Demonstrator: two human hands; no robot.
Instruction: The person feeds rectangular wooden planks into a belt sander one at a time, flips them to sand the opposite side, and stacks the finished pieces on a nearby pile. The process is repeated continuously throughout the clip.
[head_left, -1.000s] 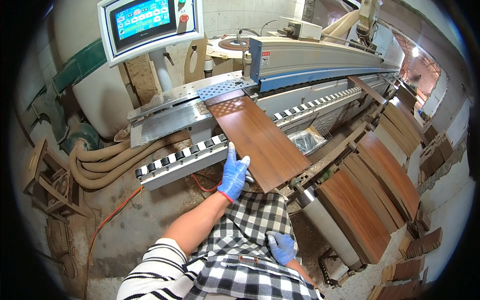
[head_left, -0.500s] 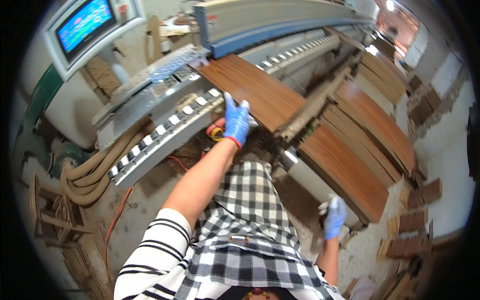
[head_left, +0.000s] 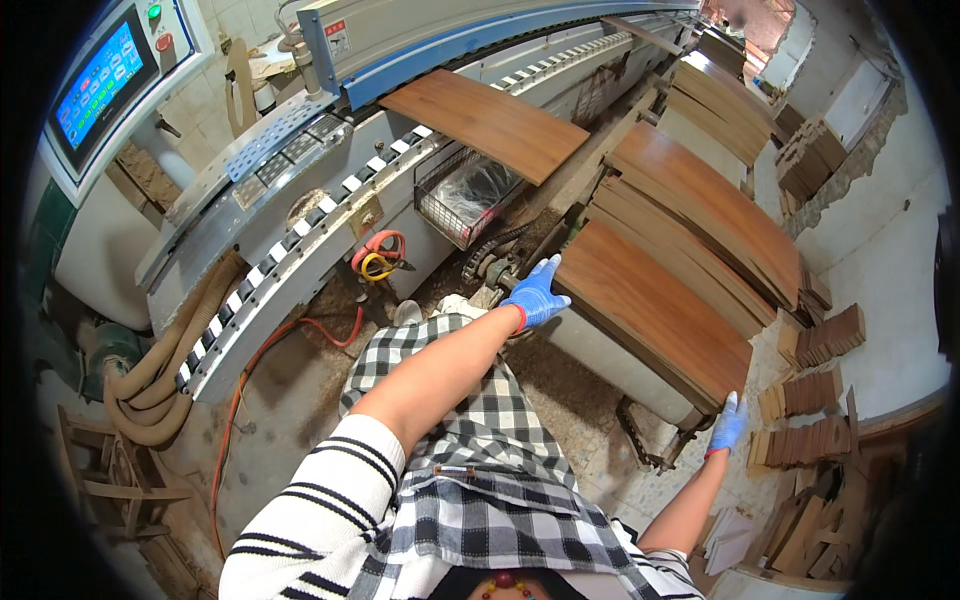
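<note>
Head view: a flat rectangular wooden panel, smooth and glossy, reddish-brown with streaky grain, tops a stack beside the long metal machine. Its long axis runs away from the machine, one short end facing it. The blue-gloved left hand, fingers spread open, is at the corner nearest the machine; the right hand is at a corner farther from it, its grip unclear.
</note>
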